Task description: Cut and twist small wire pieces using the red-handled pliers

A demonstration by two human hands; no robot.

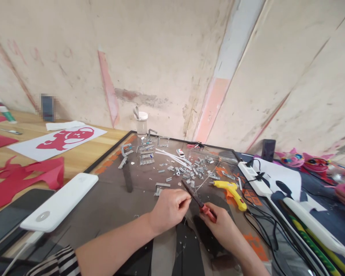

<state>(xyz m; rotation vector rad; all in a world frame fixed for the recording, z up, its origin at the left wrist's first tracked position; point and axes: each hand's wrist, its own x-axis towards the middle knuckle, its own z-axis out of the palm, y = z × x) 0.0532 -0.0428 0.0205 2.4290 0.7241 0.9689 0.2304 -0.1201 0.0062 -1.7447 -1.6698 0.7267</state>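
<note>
My right hand [222, 226] is closed around the red handles of a pair of scissors [194, 194], whose dark blades point away and to the left. Just left of them, my left hand [172, 209] is closed with its fingertips pinched together near the blades. What it pinches, if anything, is too small or hidden to make out. Beyond both hands, small grey metallic-looking pieces [194, 168] lie scattered on the dark glossy tabletop [109, 203]. Thin white strips [174, 157] rest among them. Several larger grey bracket-like pieces [146, 155] lie farther back, and another bracket-like piece [161, 188] is behind my left hand.
A yellow glue gun [231, 191] and its black cable lie at right, beside a white power strip [254, 180]. Left are a white power bank [60, 201], a red paper cutout [25, 180] and a bear picture [66, 138]. A lidded jar [142, 124] stands at the back.
</note>
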